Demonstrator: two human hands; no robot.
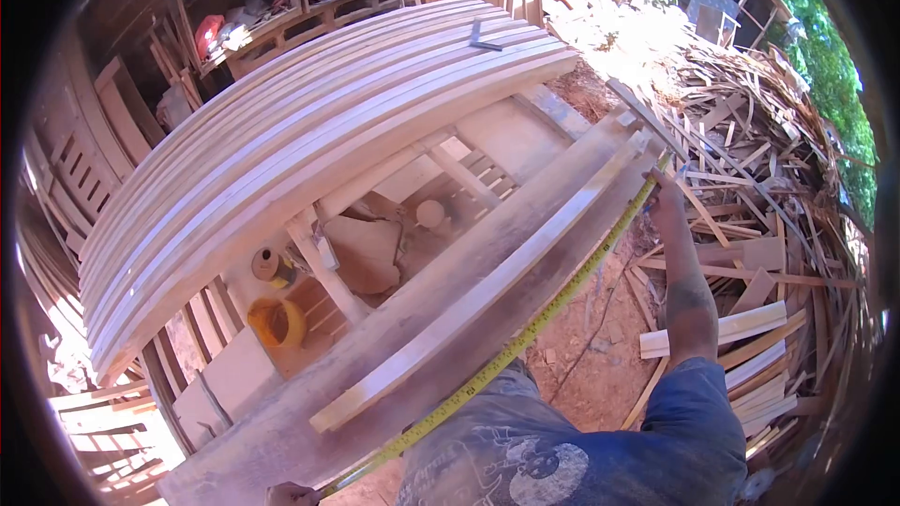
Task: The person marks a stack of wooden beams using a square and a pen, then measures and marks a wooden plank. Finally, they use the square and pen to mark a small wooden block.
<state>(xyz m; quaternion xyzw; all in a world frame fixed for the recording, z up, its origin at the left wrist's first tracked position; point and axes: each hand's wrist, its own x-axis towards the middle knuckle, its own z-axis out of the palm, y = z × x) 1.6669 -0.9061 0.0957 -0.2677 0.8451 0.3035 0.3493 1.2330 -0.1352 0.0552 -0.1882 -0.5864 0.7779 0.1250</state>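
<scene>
A yellow tape measure is drawn out along the near edge of a dusty wooden bench plank. My left hand, partly cut off at the bottom edge, is closed at the tape's near end. At the far end my right hand has its fingers closed on the tape, close to the bench's far corner. On the plank, beside the tape, lies a long pale wooden strip. Whether my right hand also holds something small cannot be made out.
Beyond the bench, several long planks lie side by side, with a metal square on top. Below them are a yellow bucket and a can. Scrap wood is heaped at right; cluttered shelves stand behind.
</scene>
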